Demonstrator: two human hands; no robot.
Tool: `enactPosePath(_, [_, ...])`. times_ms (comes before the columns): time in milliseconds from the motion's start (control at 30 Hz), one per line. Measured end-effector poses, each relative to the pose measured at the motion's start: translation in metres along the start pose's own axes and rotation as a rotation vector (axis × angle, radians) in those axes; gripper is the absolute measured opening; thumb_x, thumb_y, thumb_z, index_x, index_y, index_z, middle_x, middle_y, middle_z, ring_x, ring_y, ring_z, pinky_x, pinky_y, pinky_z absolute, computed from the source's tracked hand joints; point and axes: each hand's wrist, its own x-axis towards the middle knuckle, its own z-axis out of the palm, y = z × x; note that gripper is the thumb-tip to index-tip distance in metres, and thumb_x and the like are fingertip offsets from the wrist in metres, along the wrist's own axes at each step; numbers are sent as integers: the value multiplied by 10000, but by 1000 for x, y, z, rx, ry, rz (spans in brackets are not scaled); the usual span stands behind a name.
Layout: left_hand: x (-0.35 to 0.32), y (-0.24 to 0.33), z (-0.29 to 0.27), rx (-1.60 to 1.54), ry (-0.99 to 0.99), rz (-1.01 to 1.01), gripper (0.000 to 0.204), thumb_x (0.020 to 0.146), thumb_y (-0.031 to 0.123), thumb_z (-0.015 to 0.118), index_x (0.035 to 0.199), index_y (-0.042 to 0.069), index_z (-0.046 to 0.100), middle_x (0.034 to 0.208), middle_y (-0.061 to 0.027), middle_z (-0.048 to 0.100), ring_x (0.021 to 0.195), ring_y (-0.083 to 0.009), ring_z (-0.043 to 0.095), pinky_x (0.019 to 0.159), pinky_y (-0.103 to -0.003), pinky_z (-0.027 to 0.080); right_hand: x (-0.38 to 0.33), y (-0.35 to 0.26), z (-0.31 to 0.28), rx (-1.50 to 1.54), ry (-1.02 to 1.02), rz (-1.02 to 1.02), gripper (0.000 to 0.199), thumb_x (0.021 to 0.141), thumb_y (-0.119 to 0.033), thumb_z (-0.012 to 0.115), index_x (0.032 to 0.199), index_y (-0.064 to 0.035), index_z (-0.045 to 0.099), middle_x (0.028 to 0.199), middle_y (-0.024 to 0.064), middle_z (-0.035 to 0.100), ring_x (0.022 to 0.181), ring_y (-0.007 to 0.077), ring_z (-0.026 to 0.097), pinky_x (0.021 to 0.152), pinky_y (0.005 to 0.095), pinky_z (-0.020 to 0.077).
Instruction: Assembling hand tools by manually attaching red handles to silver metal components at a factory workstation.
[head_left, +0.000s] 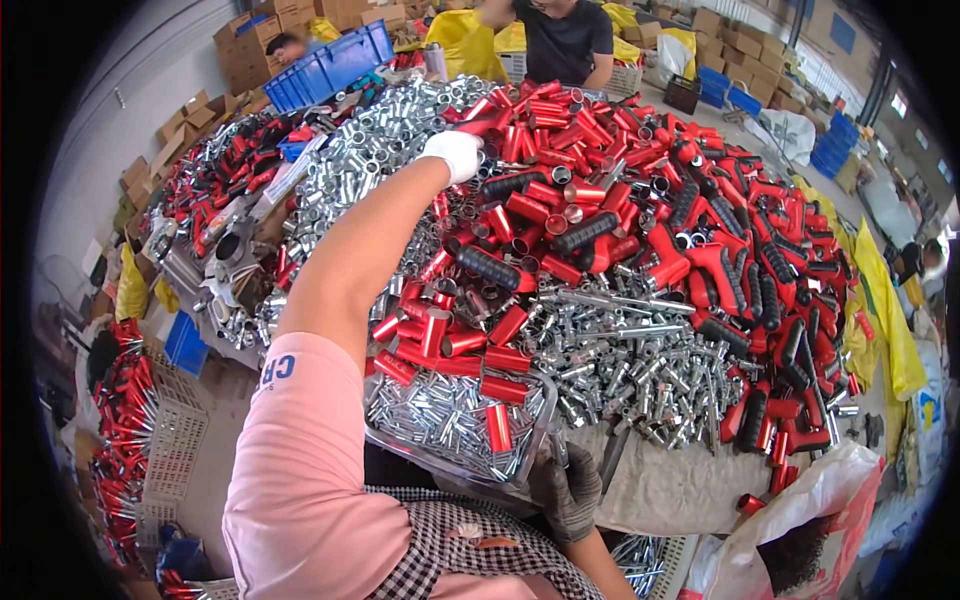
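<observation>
My left hand (456,156), in a white glove, reaches far out over the heap, where silvery metal sleeves (350,150) meet red tubes (548,118). Its fingertips are at a red piece; their grip is hidden. Close to my body, my right hand (568,492), in a dark grey glove, is closed around a small silvery metal part (559,449), mostly covered by the fingers. Beside it stands a clear plastic tray (545,425) of thin metal pins (430,412), with a few red tubes lying on top.
Metal fittings (640,375) lie right of the tray. Red tools with black grips (725,270) are piled far right. A white sack (800,530) sits at the near right. A blue crate (330,68) and a person in dark clothing (565,45) are across the table. Crates (175,430) stand at left.
</observation>
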Motion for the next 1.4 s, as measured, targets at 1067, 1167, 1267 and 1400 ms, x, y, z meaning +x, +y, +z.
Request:
enactPosePath(1067, [39,-4,-2,327,-156,17,257,800,107,608,1009,37,739,1046,-202,701,981,-346,688,845,-424,554,-1,-7,2,81,68,103,353,951,-178,656,1230,-9,521,974,81,650,816,128,598,730,275,508])
enactPosePath(1167, [41,-15,6,291,-118,60,249,777,146,618,982,72,740,1009,-195,703,969,-353,681,859,-423,547,1,-8,4,22,52,69,361,947,-189,664,1229,-9,525,978,75,650,822,124,597,735,278,509])
enactPosePath(1267, [34,-14,11,190,-49,-21,284,769,237,630,975,72,733,1011,-192,702,967,-344,679,880,-435,536,4,-10,7,-20,78,29,369,945,-193,667,1234,-10,527,972,61,647,812,118,594,724,277,507])
enactPosePath(1400, [21,-13,1,148,-43,-20,267,788,243,607,967,90,733,1005,-191,702,955,-349,679,869,-434,538,4,-9,7,53,72,62,332,945,-147,654,1228,-15,542,952,35,634,782,99,582,675,248,486])
